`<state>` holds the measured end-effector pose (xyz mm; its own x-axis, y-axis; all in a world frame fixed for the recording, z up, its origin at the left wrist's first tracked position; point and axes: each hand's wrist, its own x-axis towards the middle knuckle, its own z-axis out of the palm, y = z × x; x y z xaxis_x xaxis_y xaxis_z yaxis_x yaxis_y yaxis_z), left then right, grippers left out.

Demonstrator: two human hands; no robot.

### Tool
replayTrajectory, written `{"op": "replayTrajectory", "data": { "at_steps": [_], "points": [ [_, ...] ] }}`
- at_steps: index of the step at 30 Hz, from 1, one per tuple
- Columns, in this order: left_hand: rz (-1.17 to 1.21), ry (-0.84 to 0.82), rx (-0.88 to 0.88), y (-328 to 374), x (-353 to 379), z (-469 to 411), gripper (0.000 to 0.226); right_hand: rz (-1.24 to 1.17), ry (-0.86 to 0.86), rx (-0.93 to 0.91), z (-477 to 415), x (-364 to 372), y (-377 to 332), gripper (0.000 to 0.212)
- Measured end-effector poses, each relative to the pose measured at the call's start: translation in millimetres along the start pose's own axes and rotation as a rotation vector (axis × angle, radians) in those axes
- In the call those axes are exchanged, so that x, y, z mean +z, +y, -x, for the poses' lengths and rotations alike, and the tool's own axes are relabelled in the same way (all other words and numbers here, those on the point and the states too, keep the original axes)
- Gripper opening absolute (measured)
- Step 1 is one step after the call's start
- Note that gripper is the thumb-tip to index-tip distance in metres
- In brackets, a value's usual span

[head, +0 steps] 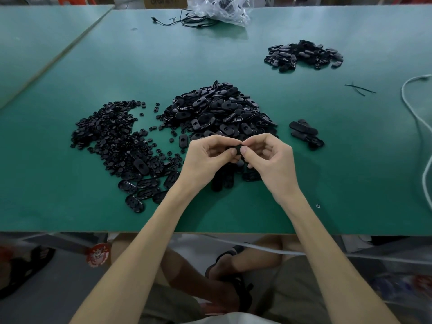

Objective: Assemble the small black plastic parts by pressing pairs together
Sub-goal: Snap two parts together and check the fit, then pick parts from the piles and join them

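Observation:
My left hand (205,157) and my right hand (268,157) meet above the green table (233,211), thumbs side by side. Between the fingertips of both hands sits a small black plastic part (238,148), mostly hidden by the fingers. Just beyond my hands rises a big pile of black oval shells (217,108). To the left spreads a heap of small round black pieces (109,132). A few oval shells (138,190) lie near my left wrist, and more black parts (224,181) sit under my hands.
A separate pile of black parts (304,54) lies at the back right, and a few parts (306,133) rest right of the big pile. A clear plastic bag (222,8) and black cables (184,21) are at the far edge. A white cord (420,127) runs along the right side.

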<state>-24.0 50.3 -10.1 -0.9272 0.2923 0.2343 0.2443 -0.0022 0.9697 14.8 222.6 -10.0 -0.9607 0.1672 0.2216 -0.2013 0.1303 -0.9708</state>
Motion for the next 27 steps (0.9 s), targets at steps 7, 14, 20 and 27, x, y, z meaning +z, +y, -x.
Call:
{"op": "replayTrajectory", "data": {
  "at_steps": [7, 14, 20, 27],
  "points": [
    [-0.027, 0.024, 0.02, 1.3, -0.7, 0.7, 0.019, 0.011, -0.054, -0.045, 0.5, 2.7, -3.0, 0.022],
    [0.0, 0.068, -0.012, 0.8, 1.3, -0.9, 0.02, -0.076, 0.376, -0.013, -2.7, -3.2, 1.1, 0.021],
    [-0.042, 0.058, -0.023, -0.5, 0.5, -0.9, 0.02, -0.267, 0.689, 0.172, -11.0, -11.2, 10.0, 0.028],
    [-0.064, 0.096, -0.001, 0.5, 0.4, 0.7, 0.02, -0.137, 0.639, 0.198, -11.4, -11.3, 16.5, 0.058]
  ]
}}
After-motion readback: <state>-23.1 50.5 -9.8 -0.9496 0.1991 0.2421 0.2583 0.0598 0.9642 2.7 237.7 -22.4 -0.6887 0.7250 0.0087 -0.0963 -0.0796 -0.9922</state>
